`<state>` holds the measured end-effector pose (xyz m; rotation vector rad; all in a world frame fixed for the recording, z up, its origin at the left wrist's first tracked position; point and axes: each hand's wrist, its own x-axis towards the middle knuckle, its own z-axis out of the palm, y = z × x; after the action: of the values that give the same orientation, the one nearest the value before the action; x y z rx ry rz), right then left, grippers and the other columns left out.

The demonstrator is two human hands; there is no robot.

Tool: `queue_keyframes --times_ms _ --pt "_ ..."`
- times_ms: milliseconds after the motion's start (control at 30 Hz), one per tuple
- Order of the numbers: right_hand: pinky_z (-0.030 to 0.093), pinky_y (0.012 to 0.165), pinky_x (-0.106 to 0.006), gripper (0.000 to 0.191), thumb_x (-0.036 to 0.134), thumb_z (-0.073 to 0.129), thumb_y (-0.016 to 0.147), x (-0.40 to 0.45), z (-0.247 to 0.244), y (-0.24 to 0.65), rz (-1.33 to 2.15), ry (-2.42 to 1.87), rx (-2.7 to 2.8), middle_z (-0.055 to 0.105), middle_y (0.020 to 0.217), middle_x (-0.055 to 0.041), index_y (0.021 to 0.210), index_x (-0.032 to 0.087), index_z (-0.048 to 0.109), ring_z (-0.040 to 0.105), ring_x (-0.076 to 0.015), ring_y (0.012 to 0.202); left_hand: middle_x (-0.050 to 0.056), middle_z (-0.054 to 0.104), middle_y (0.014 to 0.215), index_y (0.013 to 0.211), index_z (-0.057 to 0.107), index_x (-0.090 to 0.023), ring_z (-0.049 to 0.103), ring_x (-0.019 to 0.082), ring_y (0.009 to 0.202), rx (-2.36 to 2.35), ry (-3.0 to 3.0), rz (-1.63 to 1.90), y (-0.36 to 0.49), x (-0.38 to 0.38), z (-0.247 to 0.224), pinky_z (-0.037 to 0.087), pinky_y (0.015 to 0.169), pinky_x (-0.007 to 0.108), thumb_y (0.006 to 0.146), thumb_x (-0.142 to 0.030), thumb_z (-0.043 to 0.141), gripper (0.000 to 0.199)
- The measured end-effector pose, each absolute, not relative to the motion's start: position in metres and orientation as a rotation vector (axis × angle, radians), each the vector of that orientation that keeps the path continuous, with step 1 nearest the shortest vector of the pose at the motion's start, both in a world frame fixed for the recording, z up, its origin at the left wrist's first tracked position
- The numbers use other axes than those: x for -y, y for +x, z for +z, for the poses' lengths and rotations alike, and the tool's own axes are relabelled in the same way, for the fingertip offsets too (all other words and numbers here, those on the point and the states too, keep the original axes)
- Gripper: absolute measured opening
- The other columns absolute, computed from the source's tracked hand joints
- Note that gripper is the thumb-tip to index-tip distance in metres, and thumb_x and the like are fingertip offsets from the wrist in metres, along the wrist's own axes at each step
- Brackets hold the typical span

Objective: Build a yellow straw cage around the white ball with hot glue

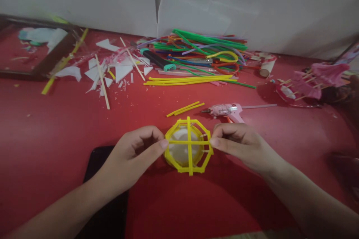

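Red tabletop (45,130): both hands (141,151) (242,143) pinch yellow frame (189,142), whitish disc (179,153) inside.

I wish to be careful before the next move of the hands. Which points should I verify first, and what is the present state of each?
1. Left hand pinches at the left edge of the yellow many-sided frame: ok.
2. Right hand pinches at the right edge: ok.
3. Straight yellow crossed bars span the frame: ok.
4. Bars firmly fixed where they meet the frame: cannot tell.
5. Pink plastic glue gun, lying just beyond the right hand, cool enough to touch: cannot tell.
6. Red tabletop free of litter: not ok; white angular scraps lie at the back left.
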<state>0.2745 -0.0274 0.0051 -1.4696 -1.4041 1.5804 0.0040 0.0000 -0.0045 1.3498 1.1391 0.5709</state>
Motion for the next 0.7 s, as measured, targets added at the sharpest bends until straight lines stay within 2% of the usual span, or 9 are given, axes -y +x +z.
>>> queue_keyframes --times_ms 133,433,700 --pt "0.028 0.048 -0.025 0.033 0.047 0.070 0.086 0.0269 0.0057 0.2740 1.585 -1.470 1.409 0.045 0.061 0.0036 0.069 0.019 0.062 0.036 -0.0092 0.056 -0.005 0.052 0.055 0.070 0.058 -0.019 0.043 0.007 0.047 -1.122 1.308 0.561 0.0022 -0.0006 -0.0082 0.035 0.045 0.016 0.088 -0.044 0.062 0.031" --pt "0.028 0.048 -0.025 0.039 0.051 0.073 0.084 0.0242 0.0071 0.2719 1.593 -1.463 1.396 0.045 0.060 0.0040 0.067 0.020 0.058 0.036 -0.0087 0.055 -0.005 0.051 0.053 0.067 0.058 -0.018 0.044 0.008 0.046 -1.153 1.298 0.573 0.0088 -0.0014 -0.0007 0.035 0.044 0.016 0.081 -0.041 0.065 0.028" --pt "0.027 0.050 -0.025 0.035 0.044 0.072 0.084 0.0240 0.0039 0.2711 1.624 -1.456 1.354 0.044 0.059 0.0049 0.064 0.020 0.055 0.035 -0.0081 0.054 -0.005 0.051 0.052 0.066 0.057 -0.018 0.043 0.007 0.046 -1.163 1.261 0.555 0.0100 -0.0016 -0.0005 0.034 0.044 0.015 0.079 -0.041 0.066 0.028"
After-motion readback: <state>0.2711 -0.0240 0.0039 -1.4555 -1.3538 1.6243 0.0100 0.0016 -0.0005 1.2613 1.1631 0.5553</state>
